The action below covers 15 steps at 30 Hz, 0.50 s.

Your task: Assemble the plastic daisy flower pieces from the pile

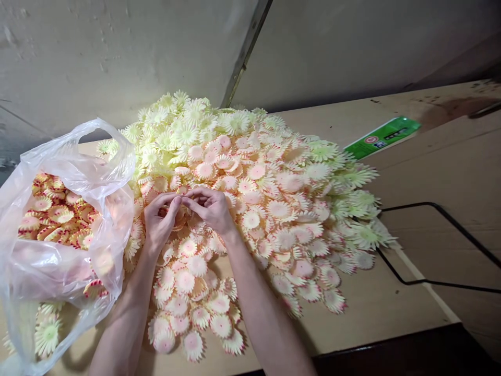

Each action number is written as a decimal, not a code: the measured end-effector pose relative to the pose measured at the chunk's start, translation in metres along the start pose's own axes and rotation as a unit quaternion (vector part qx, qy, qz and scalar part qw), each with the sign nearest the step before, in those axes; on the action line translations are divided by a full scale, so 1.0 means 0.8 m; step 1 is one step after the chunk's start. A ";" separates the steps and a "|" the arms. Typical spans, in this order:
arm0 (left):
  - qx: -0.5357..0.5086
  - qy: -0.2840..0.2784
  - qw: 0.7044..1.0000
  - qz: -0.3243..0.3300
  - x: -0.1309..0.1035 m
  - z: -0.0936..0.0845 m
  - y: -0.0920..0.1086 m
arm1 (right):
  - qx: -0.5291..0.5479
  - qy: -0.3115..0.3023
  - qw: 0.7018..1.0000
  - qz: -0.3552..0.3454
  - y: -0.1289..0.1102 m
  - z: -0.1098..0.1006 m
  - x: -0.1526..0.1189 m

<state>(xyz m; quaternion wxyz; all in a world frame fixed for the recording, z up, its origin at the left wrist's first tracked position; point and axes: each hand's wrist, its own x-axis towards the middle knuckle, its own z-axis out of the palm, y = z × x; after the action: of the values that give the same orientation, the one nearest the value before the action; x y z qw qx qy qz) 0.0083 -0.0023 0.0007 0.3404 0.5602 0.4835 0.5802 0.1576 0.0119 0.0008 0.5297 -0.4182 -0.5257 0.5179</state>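
Observation:
A wide heap of flower-shaped pieces [289, 183] lies on the table, pale pink with red tips in the middle and yellow-green at the back and right. Over its left-centre part, my left hand [163, 214] and my right hand [209, 207] meet at the fingertips. Both hands are pinched closed; whatever is between the fingers is too small to make out. Left of my left hand stands an open, clear plastic bag [58, 266] holding yellow pieces with red edges [58, 214].
A green printed packet [383, 137] lies behind the heap at the right. A bent black wire frame [462, 224] rests at the right side. The tabletop [415, 308] meets a grey wall [332, 47] at the back. Yellow-green pieces [47, 334] lie at the lower left.

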 end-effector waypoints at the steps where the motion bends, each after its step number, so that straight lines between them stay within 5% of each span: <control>1: -0.001 0.006 1.000 -0.005 0.000 0.000 0.000 | 0.002 0.000 1.000 -0.004 0.000 -0.001 0.000; 15: -0.031 0.031 0.995 -0.086 -0.003 0.004 0.000 | 0.072 0.054 0.996 -0.005 0.004 -0.002 0.005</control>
<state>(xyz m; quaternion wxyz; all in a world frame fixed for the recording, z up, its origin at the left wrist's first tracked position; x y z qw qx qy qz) 0.0115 -0.0039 -0.0005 0.3910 0.4879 0.5217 0.5804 0.1588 0.0163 -0.0024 0.5888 -0.4035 -0.4594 0.5287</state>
